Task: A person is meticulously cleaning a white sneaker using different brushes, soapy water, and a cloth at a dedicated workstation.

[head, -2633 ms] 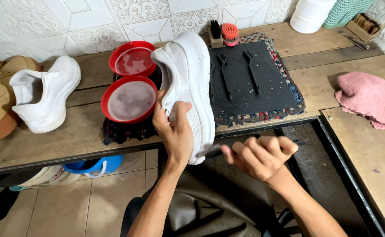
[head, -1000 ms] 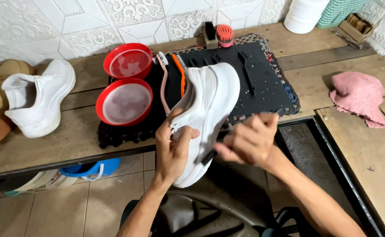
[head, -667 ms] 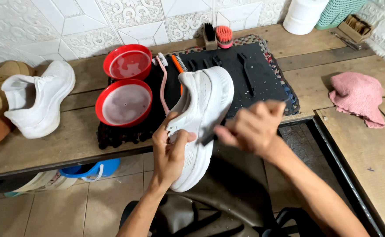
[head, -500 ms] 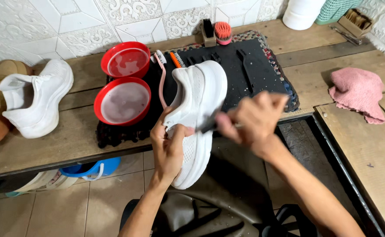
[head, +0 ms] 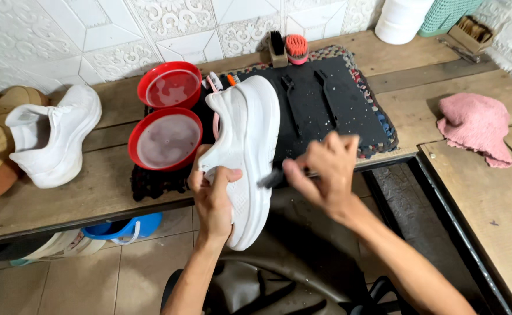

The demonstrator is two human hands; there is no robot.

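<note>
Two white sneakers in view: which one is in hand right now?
The white sneaker in the middle, gripped by the left hand over the bench edge, sole turned toward the right hand. The other sneaker sits untouched on the bench, far left.

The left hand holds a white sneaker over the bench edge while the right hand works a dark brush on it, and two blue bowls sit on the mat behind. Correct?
Not quite: the two bowls are red, not blue, as the head view shows. The left hand does hold the white sneaker, and the right hand works a dark brush on it.
</note>
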